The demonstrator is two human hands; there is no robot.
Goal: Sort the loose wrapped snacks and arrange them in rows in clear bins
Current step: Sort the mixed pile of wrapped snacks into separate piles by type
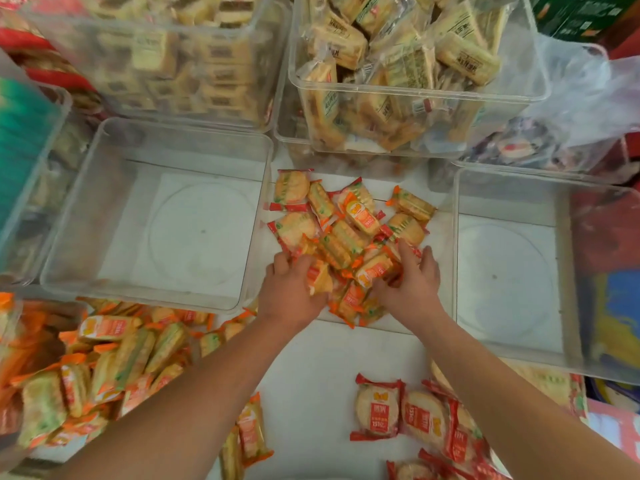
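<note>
Flanking the work were two empty clear bins, the left bin (104, 209) and the right bin (568, 258), with fuller bins stacked behind them. Between the two, in what looked like a third clear tray whose near rim barely showed, lay the heap of orange-wrapped snacks (349, 230), tumbled at every angle. The person's left hand (291, 292) had its fingers curled round a packet or two at the heap's near edge. The right hand (412, 285) lay on the heap with fingers spread and mostly straight, pressing rather than holding. Red-wrapped snacks (415, 417) sat apart on the white table (311, 375). To gather well, the person would probably do best to take a few packets at a time, turn them one way, and stand them edge to edge, keeping the red kind out.
</note>
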